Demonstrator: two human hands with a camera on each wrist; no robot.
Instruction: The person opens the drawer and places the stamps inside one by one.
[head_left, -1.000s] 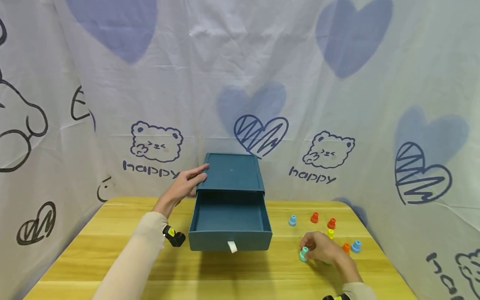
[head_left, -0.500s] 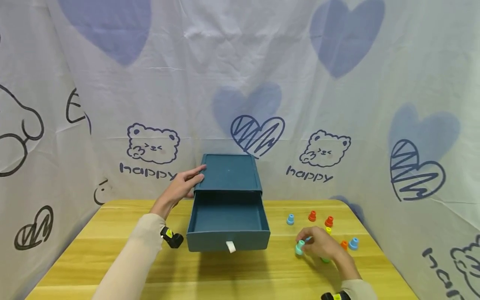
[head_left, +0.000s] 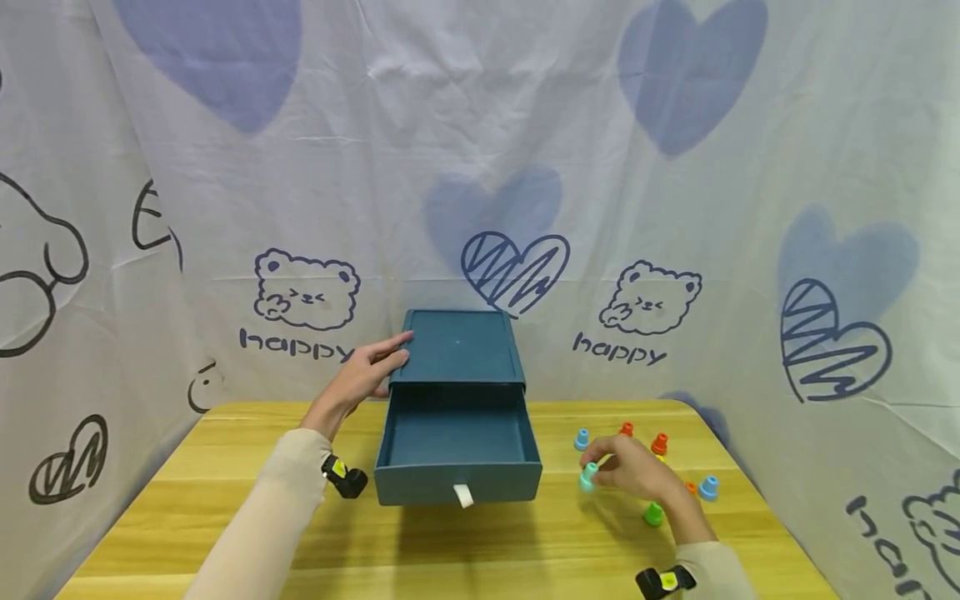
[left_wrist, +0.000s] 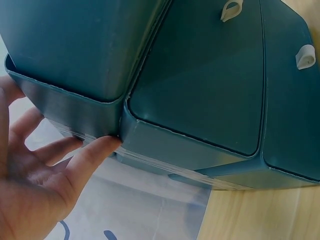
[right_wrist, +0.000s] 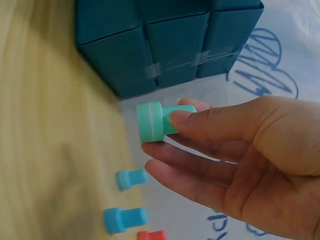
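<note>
My right hand (head_left: 633, 468) pinches a small mint-green toy stamp (head_left: 588, 477) between thumb and fingers. In the right wrist view the stamp (right_wrist: 150, 122) lies sideways, its wide base pointing away from the palm, above the table. A dark teal drawer cabinet (head_left: 461, 346) stands in the middle, its top drawer (head_left: 459, 485) pulled out with nothing inside. Against the cabinet's left side rests my left hand (head_left: 363, 372), fingers extended. The left wrist view shows its thumb and fingertips touching the cabinet wall (left_wrist: 75, 107), beside the lower drawers (left_wrist: 200, 75), which are closed.
Around my right hand stand more stamps on the wooden table (head_left: 247, 500): blue ones (head_left: 582, 440) (head_left: 708, 488), red ones (head_left: 660, 443), an orange one and a green one (head_left: 653, 514). A white patterned cloth (head_left: 480, 125) hangs behind the table.
The right hand has raised the mint-green stamp and carried it left and away from me, uncovering the green stamp. My left hand stays on the cabinet.
</note>
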